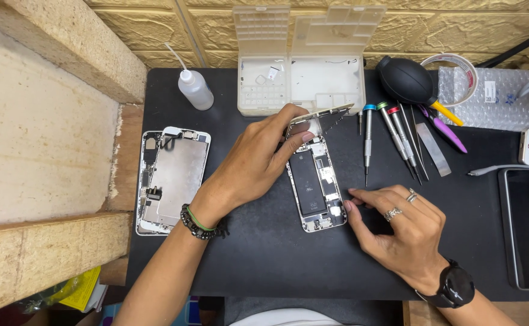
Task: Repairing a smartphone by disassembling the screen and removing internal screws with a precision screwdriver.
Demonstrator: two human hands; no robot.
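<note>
Carefully, the left hand (258, 160) pinched the thin, fragile lifted screen (320, 115) by its edge while the right hand (400, 226), fingers loosely spread, steadied the opened phone (316, 184).

One head-worn camera looks steeply down, fairly close, onto the black mat (264, 253) from its near edge.

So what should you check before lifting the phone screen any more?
1. Left hand grips the lifted screen at its top edge: ok.
2. Right hand steadies the open phone at its lower corner: ok.
3. Thin cables from screen to phone look slack, not pulled tight: cannot tell.
4. Screwdrivers lie close by on the black mat: ok.
5. Parts box stands open behind the phone: ok.
6. All screws out of the phone: cannot tell.
</note>
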